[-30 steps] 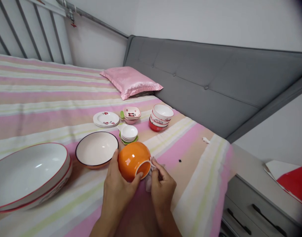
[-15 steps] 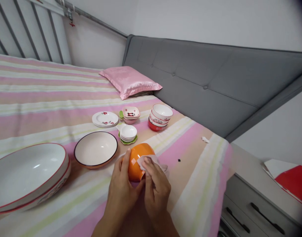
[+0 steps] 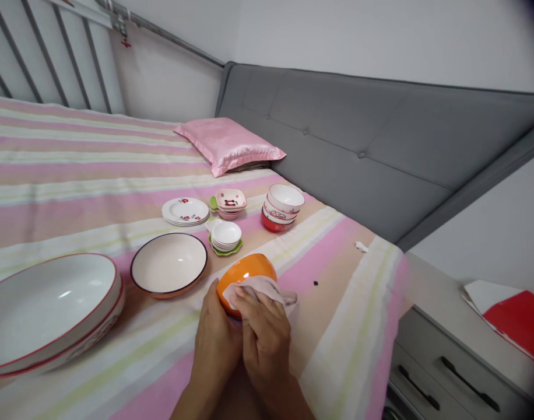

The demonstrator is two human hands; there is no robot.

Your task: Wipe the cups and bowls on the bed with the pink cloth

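Note:
An orange bowl, glossy on the outside, is held just above the bed, tilted with its outer wall facing up. My left hand grips it from the left side, fingers along its wall. Pressed against the near side of the bowl is a pale cloth, which my right hand holds under its fingers. The cloth's loose end hangs off to the right. The bowl's opening and the left fingertips are hidden.
On the striped bedsheet stand large oval dishes, a black-rimmed bowl, flowered plates, small pink dishes, small white dishes and stacked bowls. Behind lie a pink pillow and grey headboard; drawers stand at right.
My right hand has slid the cloth leftward and across the bowl's near side. The bowl has turned a little in my left hand, which now sits lower around it.

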